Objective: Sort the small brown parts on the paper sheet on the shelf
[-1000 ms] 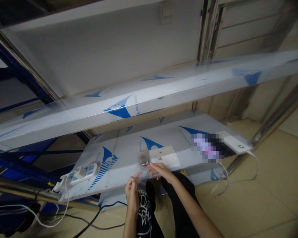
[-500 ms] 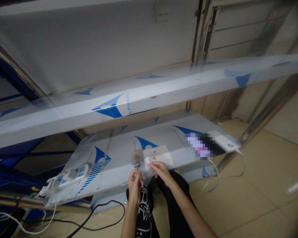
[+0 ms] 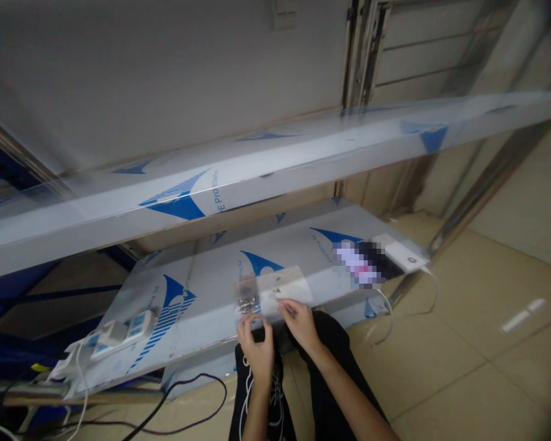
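My left hand (image 3: 256, 340) is at the front edge of the lower shelf, above my knee. Its thumb and index fingertips are close together in a pinch; anything between them is too small to see. Just beyond it lies a clear plastic packet (image 3: 247, 299) with small dark pieces in it. My right hand (image 3: 302, 321) is closed, its fingertips by the near edge of a whitish sheet or flat bag (image 3: 298, 283). A few tiny dark bits (image 3: 278, 290) are on that sheet. What the right fingers pinch cannot be made out.
The film-covered lower shelf (image 3: 215, 269) has a white power strip (image 3: 128, 334) at its left. To the right are a phone with a blurred screen (image 3: 365, 263) and a white device (image 3: 399, 252) with a cable. An upper shelf (image 3: 257, 165) crosses above. A black cable (image 3: 202, 375) loops below.
The view has shifted slightly right. My hands have moved apart from the clear plastic between them; the left hand has turned, its thumb now showing. My right hand is lower on the sheet's near edge.
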Action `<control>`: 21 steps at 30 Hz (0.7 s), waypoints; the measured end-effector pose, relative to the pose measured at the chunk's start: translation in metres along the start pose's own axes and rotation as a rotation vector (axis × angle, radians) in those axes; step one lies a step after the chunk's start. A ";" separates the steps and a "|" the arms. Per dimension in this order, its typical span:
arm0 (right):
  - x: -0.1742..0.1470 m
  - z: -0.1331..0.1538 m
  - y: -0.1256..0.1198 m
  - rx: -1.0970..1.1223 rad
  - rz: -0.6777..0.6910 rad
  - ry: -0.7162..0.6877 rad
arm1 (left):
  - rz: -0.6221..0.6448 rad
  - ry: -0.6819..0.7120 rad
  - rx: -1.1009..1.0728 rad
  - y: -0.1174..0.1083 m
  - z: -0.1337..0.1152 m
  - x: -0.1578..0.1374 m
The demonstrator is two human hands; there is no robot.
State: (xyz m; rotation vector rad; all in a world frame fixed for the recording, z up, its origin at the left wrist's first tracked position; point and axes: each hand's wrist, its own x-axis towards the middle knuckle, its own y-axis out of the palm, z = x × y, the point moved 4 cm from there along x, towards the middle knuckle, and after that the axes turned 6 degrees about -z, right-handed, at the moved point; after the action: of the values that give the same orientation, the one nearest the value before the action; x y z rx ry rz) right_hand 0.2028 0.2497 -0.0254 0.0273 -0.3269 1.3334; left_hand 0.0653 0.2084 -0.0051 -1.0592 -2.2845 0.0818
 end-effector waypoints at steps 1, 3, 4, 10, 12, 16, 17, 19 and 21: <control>0.000 0.001 -0.002 0.002 0.000 -0.002 | 0.011 0.046 0.019 0.001 -0.003 -0.001; 0.001 0.004 -0.004 0.023 0.012 0.003 | 0.067 0.078 0.006 0.005 -0.007 -0.003; 0.000 0.005 -0.005 0.039 0.021 0.012 | 0.110 0.069 -0.022 0.007 -0.007 -0.004; -0.007 0.012 0.003 0.116 0.156 0.114 | 0.286 -0.075 -0.154 0.015 -0.004 -0.006; -0.010 0.013 0.008 0.134 0.200 0.156 | 0.280 -0.110 -0.170 0.014 -0.004 -0.006; -0.012 0.014 0.012 0.218 0.241 0.254 | 0.237 -0.165 -0.208 0.010 -0.002 -0.003; -0.012 0.015 0.013 0.241 0.254 0.269 | 0.232 -0.166 -0.210 0.009 -0.002 -0.003; -0.012 0.016 0.013 0.268 0.284 0.283 | 0.238 -0.158 -0.206 0.007 0.001 -0.001; -0.013 0.017 0.013 0.270 0.326 0.290 | 0.255 -0.143 -0.202 0.006 0.003 0.001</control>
State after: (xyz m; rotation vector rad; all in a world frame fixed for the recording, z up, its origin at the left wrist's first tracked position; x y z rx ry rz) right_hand 0.1841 0.2373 -0.0143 0.0065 0.1011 1.6729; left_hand 0.0671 0.2132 -0.0091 -1.4905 -2.3080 0.0316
